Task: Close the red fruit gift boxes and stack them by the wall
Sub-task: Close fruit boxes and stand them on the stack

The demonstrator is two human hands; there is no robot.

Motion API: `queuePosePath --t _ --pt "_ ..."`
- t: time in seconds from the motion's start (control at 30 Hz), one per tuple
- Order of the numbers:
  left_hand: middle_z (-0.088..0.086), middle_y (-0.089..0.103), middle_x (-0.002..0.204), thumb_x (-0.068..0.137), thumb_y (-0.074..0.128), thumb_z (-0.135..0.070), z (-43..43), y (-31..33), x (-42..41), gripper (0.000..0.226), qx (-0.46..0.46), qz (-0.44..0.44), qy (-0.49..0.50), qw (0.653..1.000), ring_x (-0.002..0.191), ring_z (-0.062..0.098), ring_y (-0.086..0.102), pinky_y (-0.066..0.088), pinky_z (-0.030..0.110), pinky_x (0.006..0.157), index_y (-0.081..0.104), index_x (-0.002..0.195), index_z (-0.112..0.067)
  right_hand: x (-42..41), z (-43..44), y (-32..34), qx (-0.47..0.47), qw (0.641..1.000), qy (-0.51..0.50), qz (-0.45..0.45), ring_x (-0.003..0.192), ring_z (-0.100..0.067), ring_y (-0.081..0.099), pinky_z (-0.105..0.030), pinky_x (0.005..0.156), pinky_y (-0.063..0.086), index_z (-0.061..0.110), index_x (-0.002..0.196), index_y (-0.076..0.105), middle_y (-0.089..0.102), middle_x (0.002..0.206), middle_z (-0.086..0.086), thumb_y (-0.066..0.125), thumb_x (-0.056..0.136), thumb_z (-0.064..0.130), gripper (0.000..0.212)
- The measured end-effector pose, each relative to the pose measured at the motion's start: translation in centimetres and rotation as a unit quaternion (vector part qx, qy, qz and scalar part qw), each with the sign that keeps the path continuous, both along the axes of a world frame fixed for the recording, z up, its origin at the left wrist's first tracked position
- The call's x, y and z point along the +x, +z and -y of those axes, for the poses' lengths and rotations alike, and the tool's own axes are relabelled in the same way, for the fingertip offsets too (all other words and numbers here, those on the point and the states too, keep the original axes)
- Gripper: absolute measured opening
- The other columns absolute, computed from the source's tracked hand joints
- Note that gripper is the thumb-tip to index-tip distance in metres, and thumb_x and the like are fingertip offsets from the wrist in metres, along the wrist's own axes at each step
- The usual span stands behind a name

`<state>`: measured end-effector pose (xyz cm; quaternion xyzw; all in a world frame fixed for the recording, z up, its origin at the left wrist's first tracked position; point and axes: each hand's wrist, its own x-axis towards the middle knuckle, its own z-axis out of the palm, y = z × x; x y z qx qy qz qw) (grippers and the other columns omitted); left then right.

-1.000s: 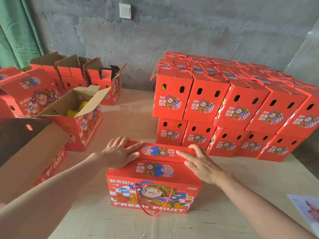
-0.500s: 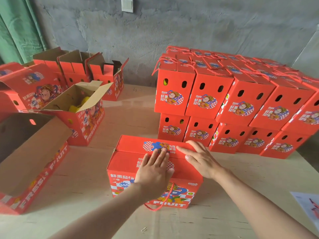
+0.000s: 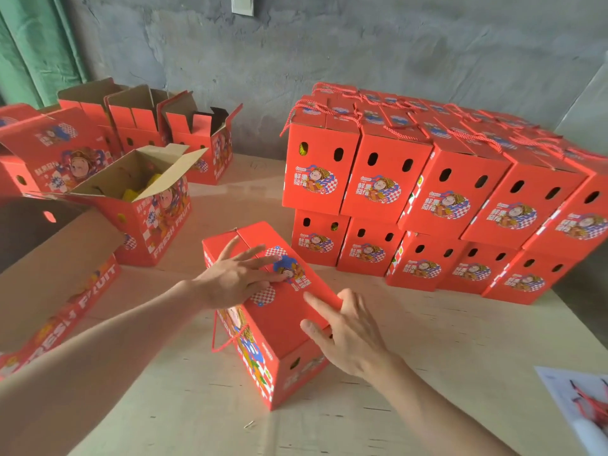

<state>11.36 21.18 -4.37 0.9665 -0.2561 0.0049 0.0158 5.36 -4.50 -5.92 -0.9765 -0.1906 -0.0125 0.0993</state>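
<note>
A closed red fruit gift box (image 3: 283, 311) stands on the wooden table (image 3: 460, 373) in front of me, turned at an angle, its red cord handle hanging down its left face. My left hand (image 3: 233, 278) lies flat on the box's top with the fingers spread. My right hand (image 3: 345, 330) touches the top's right edge with straight fingers. A stack of closed red boxes (image 3: 427, 199) stands two layers high by the grey wall (image 3: 362, 54) at the right.
Several open red boxes (image 3: 144, 199) stand at the left, one with yellow fruit inside. A large open box (image 3: 49, 284) lies on its side at the near left. A printed sheet (image 3: 579, 406) lies at the table's right edge. A green curtain (image 3: 33, 51) hangs at the far left.
The box has been turned from facing me to an angle, its short end now toward me. My left hand slid across the lid; my right hand moved to the lid's right edge.
</note>
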Motion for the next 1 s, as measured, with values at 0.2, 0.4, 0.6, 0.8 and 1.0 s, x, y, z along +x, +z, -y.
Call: queuePosePath --t 0.2,0.4,0.6,0.8,1.0 --pt "-0.009 0.012 0.159 0.1 0.025 -0.048 5.8 -2.1 -4.9 0.046 -0.114 -0.011 0.166 0.979 0.147 0.013 0.005 -0.008 0.042 0.115 0.028 0.146 -0.042 -1.4 -0.3 0.8 -0.04 0.996 0.08 -0.02 0.104 -0.025 0.042 -0.034 0.09 0.04 0.053 0.144 0.019 0.028 0.102 -0.002 0.028 0.087 0.073 0.062" --pt "-0.009 0.019 0.155 0.097 0.049 -0.037 1.6 -1.2 -4.6 0.047 -0.184 -0.004 0.064 0.981 0.146 0.011 0.012 -0.001 0.033 0.118 0.038 0.143 -0.032 -3.3 -4.0 0.0 0.052 0.998 0.041 -0.025 0.105 -0.028 0.05 -0.035 0.093 0.041 0.038 0.143 0.034 0.044 0.118 -0.009 0.021 0.083 0.076 0.073" --pt "0.02 0.046 0.14 0.095 0.049 -0.043 1.1 -2.9 -6.2 0.062 -0.564 -0.068 0.558 0.605 0.129 0.034 0.043 0.034 0.045 0.109 0.042 0.138 0.001 0.3 -2.7 -2.0 0.512 0.713 -0.349 -0.327 0.09 -0.025 0.056 -0.03 0.077 0.041 0.012 0.108 0.058 0.062 0.105 -0.009 0.043 0.094 0.055 0.047" --pt "0.015 0.067 0.086 0.099 0.038 -0.045 1.5 -3.9 -6.4 0.044 -0.729 -0.356 0.454 0.369 0.077 0.029 0.061 0.054 0.037 0.069 0.061 0.095 -0.008 2.5 -5.7 -1.6 0.603 0.59 -0.295 -0.449 0.063 -0.021 0.061 -0.023 0.053 0.051 0.009 0.078 0.061 0.067 0.071 -0.007 0.038 0.101 0.038 0.043" --pt "0.01 0.056 0.068 0.097 0.051 -0.023 1.3 -3.0 -4.4 0.028 -0.715 -0.194 0.507 0.441 0.057 0.022 0.051 0.046 0.03 0.061 0.062 0.08 -0.004 5.0 -7.8 0.8 0.564 0.764 -0.275 -0.152 0.075 -0.018 0.047 -0.025 0.056 0.032 0.007 0.086 0.059 0.053 0.08 -0.006 0.052 0.097 0.021 0.019"
